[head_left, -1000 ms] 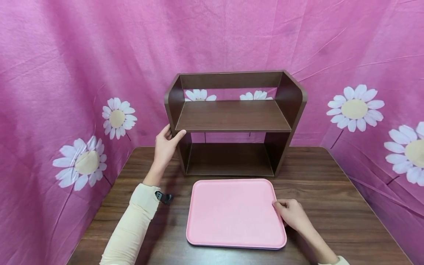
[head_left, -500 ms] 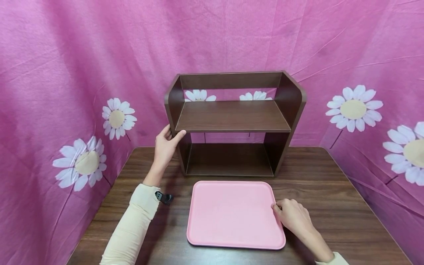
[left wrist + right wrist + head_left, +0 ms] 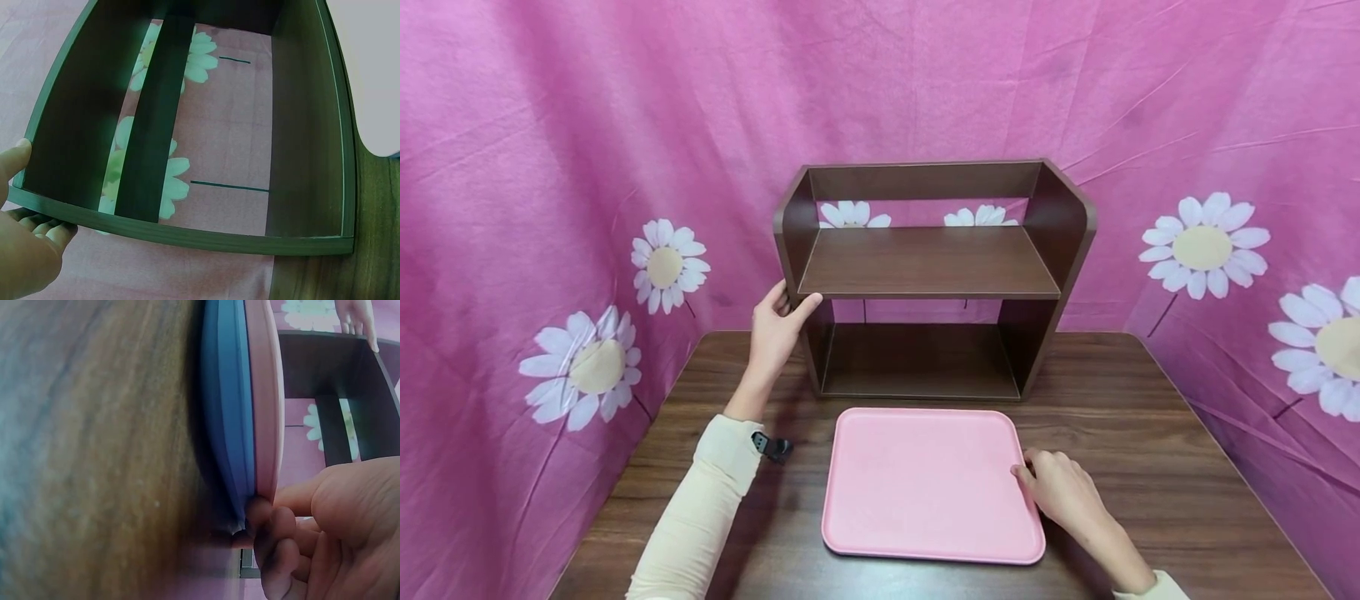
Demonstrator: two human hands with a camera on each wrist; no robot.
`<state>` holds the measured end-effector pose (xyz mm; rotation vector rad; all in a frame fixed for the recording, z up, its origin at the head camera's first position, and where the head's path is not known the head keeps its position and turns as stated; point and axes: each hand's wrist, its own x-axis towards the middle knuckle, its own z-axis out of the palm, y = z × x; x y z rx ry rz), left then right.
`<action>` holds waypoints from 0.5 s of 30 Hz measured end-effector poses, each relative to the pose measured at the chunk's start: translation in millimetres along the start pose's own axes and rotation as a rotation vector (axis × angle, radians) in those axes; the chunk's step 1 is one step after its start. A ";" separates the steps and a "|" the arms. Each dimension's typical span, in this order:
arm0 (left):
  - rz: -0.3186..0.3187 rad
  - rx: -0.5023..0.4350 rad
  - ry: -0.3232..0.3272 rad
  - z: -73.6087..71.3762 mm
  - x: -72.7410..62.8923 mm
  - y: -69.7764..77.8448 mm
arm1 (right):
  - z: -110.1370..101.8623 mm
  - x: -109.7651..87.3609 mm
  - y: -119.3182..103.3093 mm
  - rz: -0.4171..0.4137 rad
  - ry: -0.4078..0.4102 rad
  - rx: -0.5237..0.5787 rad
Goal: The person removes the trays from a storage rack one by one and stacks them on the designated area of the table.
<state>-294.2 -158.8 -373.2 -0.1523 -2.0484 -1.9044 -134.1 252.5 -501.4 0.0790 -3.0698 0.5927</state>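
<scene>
A two-tier dark brown wooden shelf (image 3: 928, 262) stands on the table. My left hand (image 3: 772, 337) grips its left side panel, thumb on the front edge at the middle board and fingers around the outside. In front of the shelf lies a rectangular pink tray (image 3: 932, 487) with rounded corners. My right hand (image 3: 1063, 492) pinches the right rim of this tray, thumb over the top. Seen edge-on in the right wrist view, blue trays (image 3: 228, 394) are stacked under the pink one, and the fingertips curl in at the pink tray's edge.
The brown wood-grain table (image 3: 1120, 417) extends to both sides of the shelf and the tray. A pink cloth backdrop (image 3: 910, 83) printed with white daisies hangs behind and at the sides. A dark strap (image 3: 771, 447) sits on the left wrist.
My right hand has shifted slightly left, with its thumb further over the pink tray's rim. The tray has moved a touch and its front edge sits slightly differently. My left hand stays put.
</scene>
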 end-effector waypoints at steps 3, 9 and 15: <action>0.008 -0.007 -0.003 0.5 0.0 -0.6 | 0.8 -0.8 1.4 0.000 0.000 0.003; 0.023 0.007 0.002 -2.3 -3.4 -1.7 | 1.0 -0.5 4.1 -0.015 -0.007 0.004; 0.002 0.124 0.027 -14.2 -12.9 -10.0 | -4.3 -1.8 8.6 -0.004 -0.045 0.061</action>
